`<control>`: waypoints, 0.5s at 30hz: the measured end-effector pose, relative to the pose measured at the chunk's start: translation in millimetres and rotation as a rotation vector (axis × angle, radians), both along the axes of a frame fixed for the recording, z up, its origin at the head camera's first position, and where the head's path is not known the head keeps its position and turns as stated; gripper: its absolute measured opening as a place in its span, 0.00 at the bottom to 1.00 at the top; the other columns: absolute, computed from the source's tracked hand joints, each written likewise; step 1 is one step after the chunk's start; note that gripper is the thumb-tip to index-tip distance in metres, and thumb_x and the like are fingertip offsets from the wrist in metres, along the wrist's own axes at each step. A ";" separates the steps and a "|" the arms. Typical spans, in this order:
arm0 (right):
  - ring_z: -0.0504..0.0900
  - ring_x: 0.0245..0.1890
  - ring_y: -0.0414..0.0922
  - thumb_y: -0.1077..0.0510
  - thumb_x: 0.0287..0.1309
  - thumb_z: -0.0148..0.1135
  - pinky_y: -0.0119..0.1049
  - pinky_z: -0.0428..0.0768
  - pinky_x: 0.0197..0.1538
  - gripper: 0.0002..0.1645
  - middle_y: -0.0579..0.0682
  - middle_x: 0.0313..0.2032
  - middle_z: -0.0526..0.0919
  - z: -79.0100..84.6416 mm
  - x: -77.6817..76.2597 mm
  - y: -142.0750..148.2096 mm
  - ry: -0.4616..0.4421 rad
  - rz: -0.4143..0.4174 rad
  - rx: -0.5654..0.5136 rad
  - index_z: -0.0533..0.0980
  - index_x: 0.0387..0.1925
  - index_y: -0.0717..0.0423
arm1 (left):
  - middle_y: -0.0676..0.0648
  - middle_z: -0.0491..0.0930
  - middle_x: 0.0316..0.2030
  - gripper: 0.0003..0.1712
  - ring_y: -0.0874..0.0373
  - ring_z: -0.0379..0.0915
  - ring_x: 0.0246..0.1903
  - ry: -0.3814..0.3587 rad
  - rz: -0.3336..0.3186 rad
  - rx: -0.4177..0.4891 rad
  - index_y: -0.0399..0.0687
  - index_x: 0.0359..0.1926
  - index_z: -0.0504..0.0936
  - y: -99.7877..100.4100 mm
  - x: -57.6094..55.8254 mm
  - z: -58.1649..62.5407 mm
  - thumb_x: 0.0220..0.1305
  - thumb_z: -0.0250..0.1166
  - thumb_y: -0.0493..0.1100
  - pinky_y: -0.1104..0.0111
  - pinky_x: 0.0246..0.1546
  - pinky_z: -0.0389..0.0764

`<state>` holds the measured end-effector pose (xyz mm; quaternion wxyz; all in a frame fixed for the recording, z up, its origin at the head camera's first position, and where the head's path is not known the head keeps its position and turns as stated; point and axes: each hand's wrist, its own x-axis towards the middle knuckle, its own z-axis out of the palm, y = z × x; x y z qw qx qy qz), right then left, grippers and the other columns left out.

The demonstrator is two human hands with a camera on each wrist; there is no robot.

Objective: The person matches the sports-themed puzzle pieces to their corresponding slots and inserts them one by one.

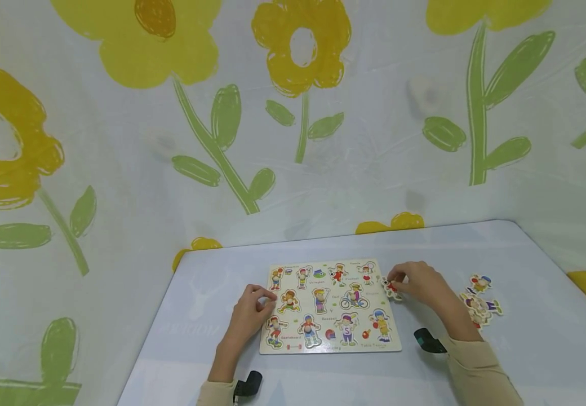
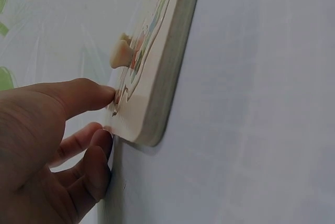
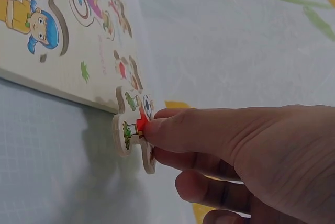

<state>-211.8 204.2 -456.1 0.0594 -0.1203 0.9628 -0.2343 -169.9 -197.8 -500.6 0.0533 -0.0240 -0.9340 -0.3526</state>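
Note:
A wooden picture puzzle board (image 1: 305,304) lies flat on the table, with sports figures in cut-out shapes. At its left edge, my left hand (image 1: 249,313) touches the board; in the left wrist view the thumb is at the board's face near a corner and the other fingers bend loosely beside the edge. Just off the right edge, my right hand (image 1: 420,282) pinches a puzzle piece (image 1: 391,289) between thumb and fingers. The right wrist view shows this piece (image 3: 131,124) tilted on its side, with a red figure and a football printed on it.
Several loose puzzle pieces (image 1: 480,307) lie in an overlapping heap on the table's right side. Wooden knobs (image 2: 121,54) stick up from pieces on the board. Behind the white table (image 1: 212,270) hangs a flower-printed cloth (image 1: 364,141).

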 end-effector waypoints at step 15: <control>0.74 0.31 0.42 0.59 0.56 0.69 0.37 0.75 0.39 0.07 0.43 0.30 0.82 4.3 -7.5 -18.3 0.036 0.026 0.007 0.84 0.38 0.50 | 0.48 0.75 0.49 0.05 0.63 0.66 0.25 0.007 0.000 -0.009 0.55 0.39 0.85 -0.4 -0.6 -1.4 0.62 0.68 0.43 0.74 0.24 0.67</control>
